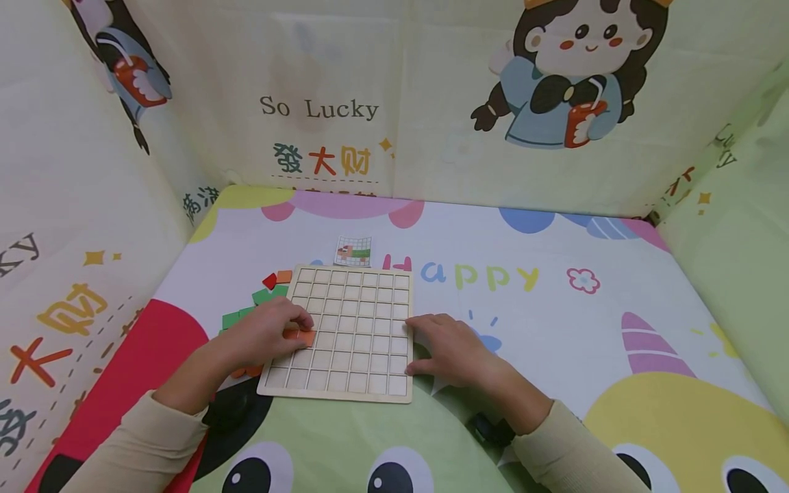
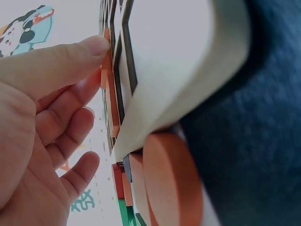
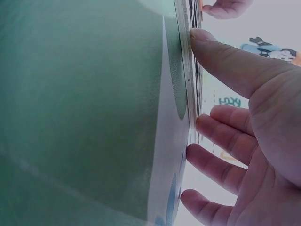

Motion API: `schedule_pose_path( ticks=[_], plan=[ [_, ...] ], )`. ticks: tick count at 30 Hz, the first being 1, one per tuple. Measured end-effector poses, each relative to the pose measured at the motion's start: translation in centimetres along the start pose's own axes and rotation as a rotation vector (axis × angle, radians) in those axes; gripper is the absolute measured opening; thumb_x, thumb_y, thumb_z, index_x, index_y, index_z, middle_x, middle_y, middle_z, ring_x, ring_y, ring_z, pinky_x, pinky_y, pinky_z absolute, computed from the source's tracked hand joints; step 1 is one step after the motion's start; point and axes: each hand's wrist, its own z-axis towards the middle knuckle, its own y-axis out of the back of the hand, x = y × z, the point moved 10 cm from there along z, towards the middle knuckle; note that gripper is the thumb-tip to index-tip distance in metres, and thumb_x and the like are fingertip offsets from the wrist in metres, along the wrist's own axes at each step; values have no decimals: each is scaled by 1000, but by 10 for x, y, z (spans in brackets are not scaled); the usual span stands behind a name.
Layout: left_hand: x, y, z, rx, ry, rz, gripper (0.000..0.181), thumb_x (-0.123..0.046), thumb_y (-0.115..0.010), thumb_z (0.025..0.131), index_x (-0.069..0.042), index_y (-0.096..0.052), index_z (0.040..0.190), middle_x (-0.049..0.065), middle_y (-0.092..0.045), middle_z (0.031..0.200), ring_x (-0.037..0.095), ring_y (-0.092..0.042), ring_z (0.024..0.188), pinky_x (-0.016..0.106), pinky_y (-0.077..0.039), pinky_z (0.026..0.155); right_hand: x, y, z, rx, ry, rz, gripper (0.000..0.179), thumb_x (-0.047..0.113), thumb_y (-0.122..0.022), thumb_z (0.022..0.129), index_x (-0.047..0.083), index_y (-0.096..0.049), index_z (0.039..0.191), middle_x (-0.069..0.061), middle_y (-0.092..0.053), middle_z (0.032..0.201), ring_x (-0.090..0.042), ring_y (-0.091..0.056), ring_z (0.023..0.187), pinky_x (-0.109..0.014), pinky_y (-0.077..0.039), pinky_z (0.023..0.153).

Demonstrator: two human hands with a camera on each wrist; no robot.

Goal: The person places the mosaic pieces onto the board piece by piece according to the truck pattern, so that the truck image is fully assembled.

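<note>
A wooden grid board [image 1: 351, 322] with square cells lies on the printed tablecloth. Over its left part, my left hand [image 1: 268, 332] pinches an orange tile [image 2: 104, 77] between thumb and forefinger. A second orange tile [image 2: 112, 106] sits on the grid right beside the pinched one. At the board's right edge, my right hand [image 1: 453, 349] has thumb and fingers spread, their tips right at the rim. In the right wrist view the fingers of that hand [image 3: 263, 127] are loosely extended and grip nothing.
Green tiles [image 1: 264, 296], a red piece [image 1: 269, 281] and an orange square [image 1: 284, 276] lie left of the board, partly behind my left hand. A rounded orange piece [image 2: 171, 179] is close to the board's corner. Behind the board lies a small picture card [image 1: 354, 252].
</note>
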Motion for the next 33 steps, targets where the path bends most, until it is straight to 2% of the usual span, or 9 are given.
schedule_pose_path(
  ticks=[7, 18, 33],
  plan=[
    [-4, 2, 0, -19, -14, -4, 30, -18, -84, 81, -10, -71, 107, 2, -61, 102, 23, -51, 98, 33, -52, 74, 0, 1, -1, -2, -5, 0, 73, 37, -85, 80, 8, -55, 140, -10, -58, 138, -32, -52, 126, -51, -44, 100],
    [-5, 1, 1, -11, -24, -3, 28, -18, -84, 82, -11, -71, 106, 0, -62, 101, 22, -51, 97, 32, -52, 73, 0, 2, -1, 1, -8, 13, 72, 36, -85, 80, 7, -56, 139, -11, -58, 138, -33, -51, 127, -51, -44, 101],
    [-7, 2, -2, -24, -47, 18, 29, -17, -84, 81, -12, -71, 107, 0, -62, 103, 22, -52, 99, 35, -53, 77, 0, 2, 0, -6, 0, 9, 73, 35, -86, 79, 7, -56, 139, -10, -58, 138, -32, -52, 126, -50, -44, 100]
  ],
)
